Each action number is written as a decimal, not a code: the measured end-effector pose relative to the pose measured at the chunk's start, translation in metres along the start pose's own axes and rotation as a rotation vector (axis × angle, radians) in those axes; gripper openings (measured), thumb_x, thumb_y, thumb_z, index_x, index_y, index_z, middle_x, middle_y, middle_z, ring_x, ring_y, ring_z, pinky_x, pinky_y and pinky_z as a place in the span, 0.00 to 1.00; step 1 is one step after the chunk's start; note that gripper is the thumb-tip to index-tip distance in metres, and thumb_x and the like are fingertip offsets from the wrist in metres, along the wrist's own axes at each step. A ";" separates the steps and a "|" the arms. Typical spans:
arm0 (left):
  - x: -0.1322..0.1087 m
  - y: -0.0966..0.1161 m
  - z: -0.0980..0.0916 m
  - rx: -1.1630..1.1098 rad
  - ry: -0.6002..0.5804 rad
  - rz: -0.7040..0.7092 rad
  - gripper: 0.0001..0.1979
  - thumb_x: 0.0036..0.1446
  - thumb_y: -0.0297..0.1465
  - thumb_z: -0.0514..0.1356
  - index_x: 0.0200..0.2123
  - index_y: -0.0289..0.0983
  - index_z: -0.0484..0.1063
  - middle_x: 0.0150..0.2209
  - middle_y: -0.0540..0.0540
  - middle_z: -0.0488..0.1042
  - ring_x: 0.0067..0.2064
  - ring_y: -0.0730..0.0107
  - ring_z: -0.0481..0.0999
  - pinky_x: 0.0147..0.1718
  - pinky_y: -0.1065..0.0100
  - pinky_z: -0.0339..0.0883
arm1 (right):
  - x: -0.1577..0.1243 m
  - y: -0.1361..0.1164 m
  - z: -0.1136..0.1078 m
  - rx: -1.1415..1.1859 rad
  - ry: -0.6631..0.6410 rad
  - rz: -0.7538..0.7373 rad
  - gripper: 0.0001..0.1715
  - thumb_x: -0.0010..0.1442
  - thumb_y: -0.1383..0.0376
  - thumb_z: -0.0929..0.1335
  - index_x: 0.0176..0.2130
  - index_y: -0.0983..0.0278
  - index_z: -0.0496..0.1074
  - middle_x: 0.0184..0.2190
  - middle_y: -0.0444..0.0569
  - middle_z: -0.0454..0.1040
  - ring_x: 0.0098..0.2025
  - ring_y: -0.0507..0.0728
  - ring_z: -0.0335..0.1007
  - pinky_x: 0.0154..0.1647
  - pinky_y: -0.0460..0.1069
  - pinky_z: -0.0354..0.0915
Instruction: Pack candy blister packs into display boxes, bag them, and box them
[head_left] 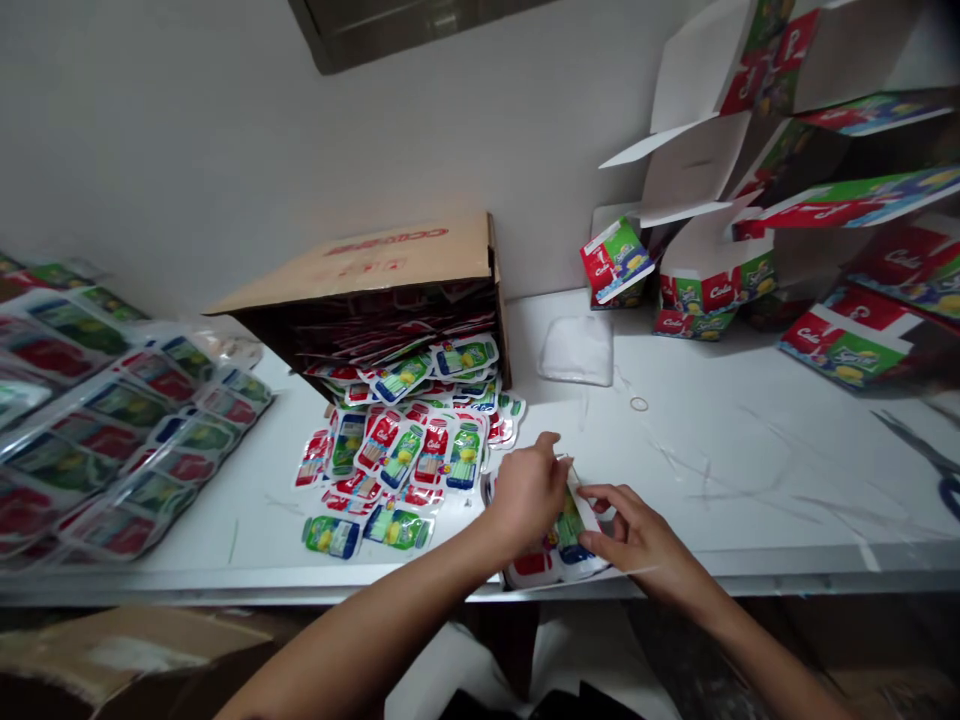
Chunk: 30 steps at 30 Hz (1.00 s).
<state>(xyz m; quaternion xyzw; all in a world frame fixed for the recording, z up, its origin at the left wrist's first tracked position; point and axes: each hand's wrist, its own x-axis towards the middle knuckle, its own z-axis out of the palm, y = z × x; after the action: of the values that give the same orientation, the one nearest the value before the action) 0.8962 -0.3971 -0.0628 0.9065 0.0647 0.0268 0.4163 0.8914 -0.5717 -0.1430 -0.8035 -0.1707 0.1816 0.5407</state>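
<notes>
My left hand (527, 497) and my right hand (637, 535) meet near the table's front edge, both closed on a small stack of bottle-shaped sachets (559, 550) printed red, green and blue. The left hand presses on top of the stack; the right hand pinches its right side. To the left, a loose heap of the same sachets (409, 450) spills from a cardboard box (390, 275) lying on its side.
Clear bags packed with sachets (112, 430) are piled at the left. Folded printed cartons (825, 220) are stacked at the back right. A small clear plastic bag (577, 350) and a rubber band (639, 404) lie on the white table (750, 470).
</notes>
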 end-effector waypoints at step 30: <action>-0.077 -0.092 0.010 -0.128 0.449 -0.140 0.07 0.58 0.32 0.58 0.40 0.37 0.68 0.40 0.44 0.69 0.42 0.62 0.70 0.36 0.65 0.66 | -0.002 0.007 -0.008 -0.315 -0.190 -0.131 0.23 0.63 0.50 0.62 0.53 0.55 0.67 0.34 0.44 0.71 0.34 0.54 0.69 0.37 0.48 0.64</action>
<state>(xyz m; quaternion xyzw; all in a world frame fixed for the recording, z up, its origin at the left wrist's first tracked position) 0.8124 -0.3561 -0.1393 0.8428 0.2163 0.2029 0.4491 0.8935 -0.5817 -0.1468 -0.8446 -0.2994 0.1919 0.4002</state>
